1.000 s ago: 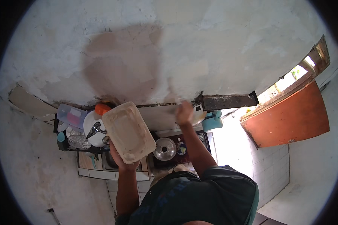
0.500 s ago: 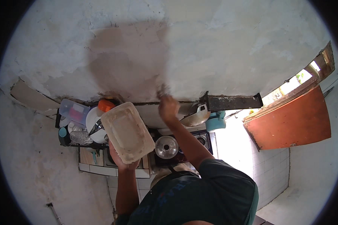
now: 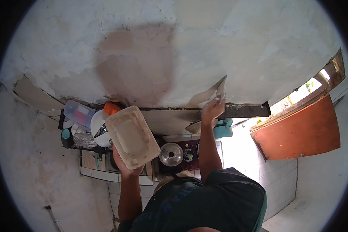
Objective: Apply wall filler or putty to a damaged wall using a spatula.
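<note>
My left hand (image 3: 122, 162) holds up a rectangular, whitish plastic tub (image 3: 149, 152) from beneath, its fingers mostly hidden under it. Pale smears coat the rim, and a light putty-like layer (image 3: 128, 136) lies in the bottom. My right hand (image 3: 212, 111) is closed around a putty knife (image 3: 220, 88) with whitish paste on it. The blade is raised against or close to the patchy wall (image 3: 197, 58), just above the dark shelf; exact contact is hard to tell. A shadow falls on the wall beside the blade.
Below is a stove (image 3: 178, 166) with a round metal lid (image 3: 171, 154). Dishes and a clear plastic container (image 3: 79, 114) crowd a rack at left. A dark shelf (image 3: 245, 111) juts from the wall; a teal pot (image 3: 223, 131) hangs under it. An orange-brown shutter (image 3: 297, 127) stands at right.
My right hand has moved right along the wall with the putty knife, from beside the tub to the dark shelf. The tub stays almost in place in my left hand.
</note>
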Demonstrator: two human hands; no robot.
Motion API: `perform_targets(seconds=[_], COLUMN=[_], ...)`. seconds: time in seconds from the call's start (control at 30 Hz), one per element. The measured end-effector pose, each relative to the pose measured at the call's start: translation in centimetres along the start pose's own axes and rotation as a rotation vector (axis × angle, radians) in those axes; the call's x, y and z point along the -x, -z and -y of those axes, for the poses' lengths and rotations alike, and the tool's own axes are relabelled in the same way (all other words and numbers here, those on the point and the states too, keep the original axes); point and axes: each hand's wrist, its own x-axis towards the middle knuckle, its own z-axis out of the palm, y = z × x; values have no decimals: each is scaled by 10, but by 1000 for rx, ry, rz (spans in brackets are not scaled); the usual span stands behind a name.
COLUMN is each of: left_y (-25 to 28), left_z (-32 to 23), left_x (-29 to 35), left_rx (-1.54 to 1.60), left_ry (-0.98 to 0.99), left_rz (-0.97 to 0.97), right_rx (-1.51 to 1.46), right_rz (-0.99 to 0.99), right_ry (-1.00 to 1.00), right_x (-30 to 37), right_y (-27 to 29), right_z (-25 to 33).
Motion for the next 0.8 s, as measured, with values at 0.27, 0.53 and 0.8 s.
perform_targets(seconds=[0.27,0.53,0.8], left_y=[9,1,8], left_z=[-3,-4,-12], left_x=[-3,-2,4], left_rx=[55,-45,-89], left_ry=[15,-31,-66], left_rz=[68,46,45], right_rx=[55,-53,144], right_rz=[544,283,-80], right_ry=[331,12,42], right_x=[123,61,5], right_y=[-40,-25,-7], right_z=[37,75,34])
